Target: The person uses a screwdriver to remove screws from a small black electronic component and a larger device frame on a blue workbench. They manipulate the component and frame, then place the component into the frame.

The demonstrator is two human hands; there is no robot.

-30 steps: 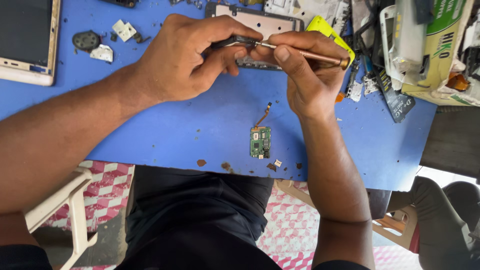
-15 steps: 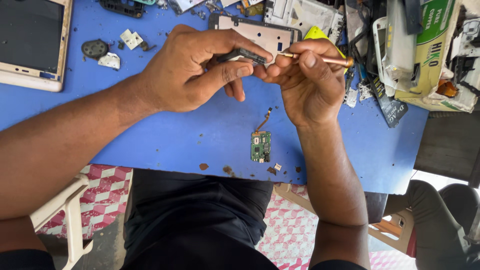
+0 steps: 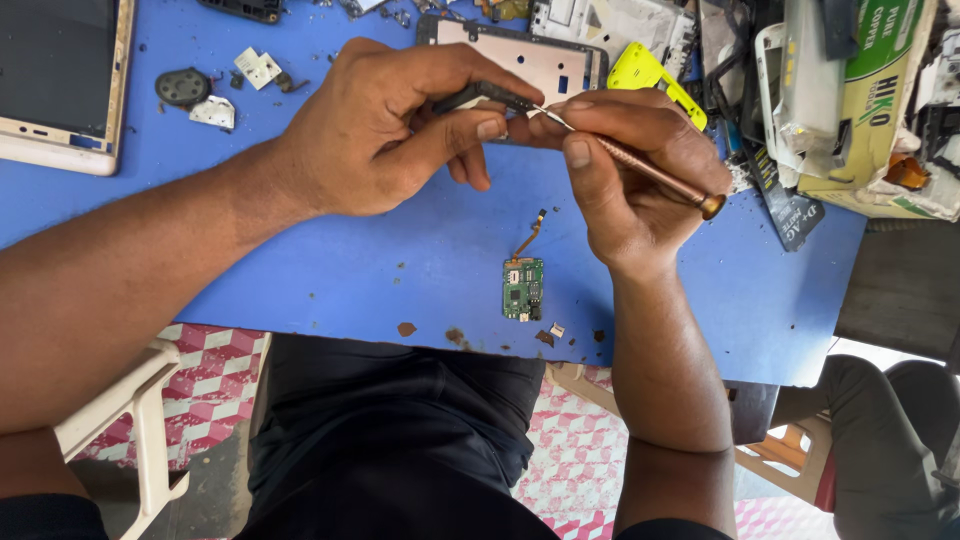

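Note:
My left hand [image 3: 395, 125] pinches a small dark flat part [image 3: 478, 95] between thumb and fingers above the blue table [image 3: 330, 265]. My right hand [image 3: 625, 170] grips a thin copper-coloured screwdriver [image 3: 650, 172], whose tip touches the dark part. Both hands hover close together over a phone frame with a pale back [image 3: 520, 55]. A small green circuit board with an orange ribbon cable [image 3: 523, 285] lies on the table below the hands.
A white-rimmed phone body [image 3: 60, 85] lies at the far left. Small loose parts [image 3: 215, 90] sit near it. A yellow tool [image 3: 650, 75], cables and a cardboard box [image 3: 860, 90] crowd the right side. A white plastic chair [image 3: 130, 420] stands lower left.
Both hands have shifted slightly, and the screwdriver now slants down to the right, its tip against the dark part in my left hand.

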